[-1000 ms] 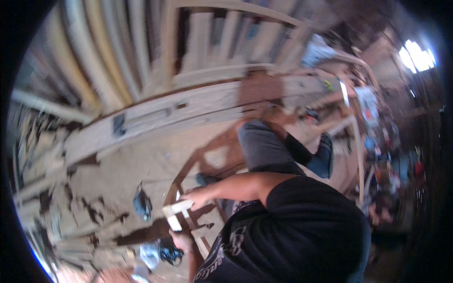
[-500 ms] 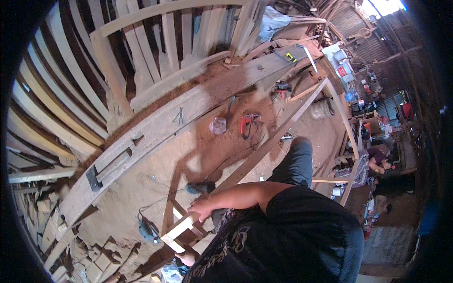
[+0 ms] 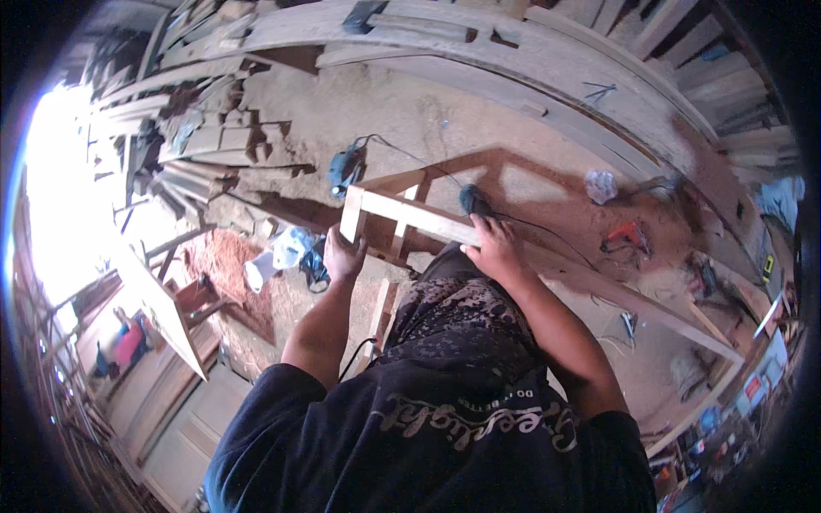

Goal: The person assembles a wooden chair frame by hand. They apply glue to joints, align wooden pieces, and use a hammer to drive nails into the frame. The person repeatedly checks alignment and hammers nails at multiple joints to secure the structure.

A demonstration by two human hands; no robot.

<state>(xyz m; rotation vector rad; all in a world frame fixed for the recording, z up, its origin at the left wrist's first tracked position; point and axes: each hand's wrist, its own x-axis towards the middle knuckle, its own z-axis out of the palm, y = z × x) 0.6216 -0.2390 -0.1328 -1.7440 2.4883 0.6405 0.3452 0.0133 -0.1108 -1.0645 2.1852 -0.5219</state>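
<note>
A long wooden frame [image 3: 419, 214] of pale planed pieces lies across my lap, its narrow end to the left and its far side running to the lower right. My left hand [image 3: 344, 255] holds the short end piece, thumb and fingers around it. My right hand [image 3: 496, 248] is wrapped over the upper rail, a forearm's length to the right of the left hand. Between them a short crosspiece [image 3: 405, 221] joins the rails. Just beyond the frame's end, a blue corded power tool [image 3: 345, 169] rests on the dusty ground.
A thick plank bench [image 3: 513, 73] runs along the far side. Right of me lie a red drill [image 3: 627, 238], a clear plastic bag [image 3: 600, 185] and a yellow tape measure [image 3: 767, 269]. At left are a sawdust heap [image 3: 222, 265], stacked offcuts [image 3: 214, 141] and a leaning board [image 3: 162, 299].
My view has swung toward the left, so the left hand and the frame's end show more fully. Both hands remain on the frame.
</note>
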